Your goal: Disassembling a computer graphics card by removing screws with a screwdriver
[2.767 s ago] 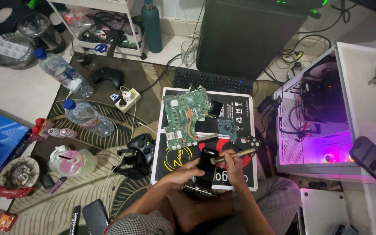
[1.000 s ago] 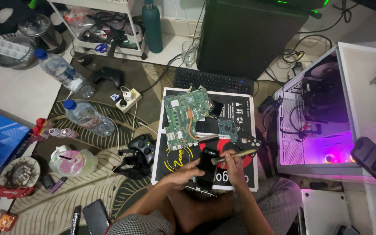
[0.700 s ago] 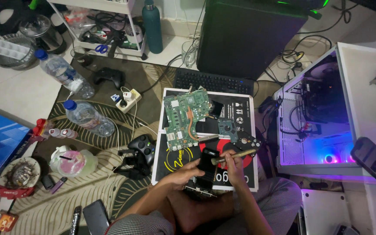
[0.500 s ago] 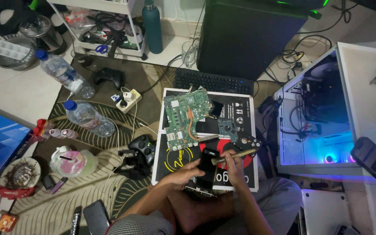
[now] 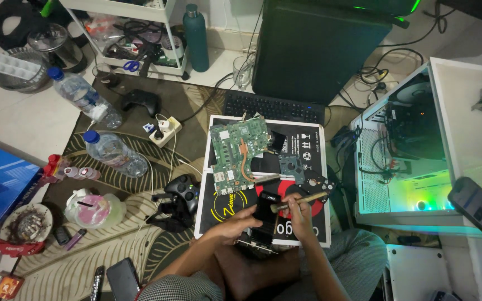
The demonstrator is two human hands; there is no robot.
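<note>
Left hand [image 5: 240, 221] grips the black card [image 5: 264, 214] (stiff, fragile; best held by edges); right hand [image 5: 298, 209] pinches a brush [image 5: 298, 200].

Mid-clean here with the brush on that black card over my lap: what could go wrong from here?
The black card is propped on your lap by the left hand alone; it could slip while the right hand works the brush. Brushed dust may land on the bare green motherboard lying just ahead.
</note>
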